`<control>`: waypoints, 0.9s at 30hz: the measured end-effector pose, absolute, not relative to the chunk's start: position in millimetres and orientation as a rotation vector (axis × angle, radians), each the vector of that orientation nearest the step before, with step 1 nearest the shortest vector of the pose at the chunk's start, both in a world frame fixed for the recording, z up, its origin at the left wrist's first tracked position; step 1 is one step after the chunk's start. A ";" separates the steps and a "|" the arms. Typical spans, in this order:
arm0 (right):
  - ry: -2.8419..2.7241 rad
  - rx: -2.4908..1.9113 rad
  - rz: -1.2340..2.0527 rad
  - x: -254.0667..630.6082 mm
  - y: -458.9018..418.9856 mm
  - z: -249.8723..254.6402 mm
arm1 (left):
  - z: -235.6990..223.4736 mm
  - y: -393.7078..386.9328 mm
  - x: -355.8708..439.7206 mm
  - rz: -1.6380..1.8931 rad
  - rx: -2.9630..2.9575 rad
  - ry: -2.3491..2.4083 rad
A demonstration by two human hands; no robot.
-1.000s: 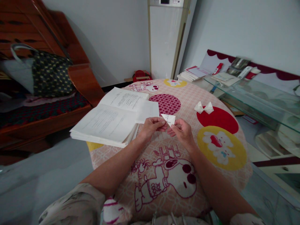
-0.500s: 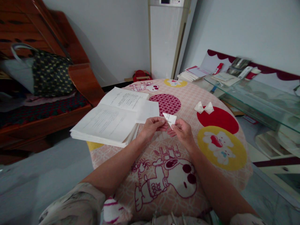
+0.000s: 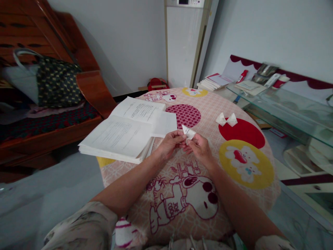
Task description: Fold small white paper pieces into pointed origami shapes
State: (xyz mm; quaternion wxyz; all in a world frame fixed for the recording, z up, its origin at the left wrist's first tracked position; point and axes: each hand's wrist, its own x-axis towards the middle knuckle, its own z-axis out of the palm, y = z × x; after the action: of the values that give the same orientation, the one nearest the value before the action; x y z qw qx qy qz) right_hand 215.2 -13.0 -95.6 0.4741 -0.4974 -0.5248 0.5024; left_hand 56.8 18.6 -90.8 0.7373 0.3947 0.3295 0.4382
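A small folded paper triangle, white with dark print, is held over the table between both hands. My left hand pinches its left side with thumb and fingers. On its right side, my right hand is closed with the thumb on top. The fingers partly cover the lower part of the paper. An open book of printed pages lies to the left, with a loose white sheet on its right edge. Two small folded paper pieces stand side by side to the right, beyond my right hand.
A patterned cloth covers the round table. To the right is a glass shelf with a red-and-white cup. A wooden bench with a dark patterned bag stands at the left.
The paper triangle has turned and tipped, its point now more upright. My hands have come closer together around it. The book and standing paper pieces have not moved.
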 end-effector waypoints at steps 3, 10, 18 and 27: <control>-1.280 -1.209 1.228 213.6 -12.6 -96.6 | -90.8 17.3 59.3 1.016 0.835 0.718; -1.295 -1.206 1.218 216.1 -11.0 -101.7 | -89.3 15.5 62.9 1.022 0.768 0.649; -1.277 -1.232 1.203 214.4 -9.8 -104.4 | -88.9 14.4 65.6 1.228 0.936 0.781; -1.271 -1.188 1.262 217.9 -9.9 -103.5 | -88.8 15.0 64.1 1.194 0.866 0.741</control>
State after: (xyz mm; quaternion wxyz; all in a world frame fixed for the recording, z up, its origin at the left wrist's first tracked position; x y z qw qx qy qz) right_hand 217.9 -9.9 -103.5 0.4763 -0.4860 -0.5200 0.5163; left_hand 64.1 15.0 -88.8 0.6782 0.3856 0.3297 0.5316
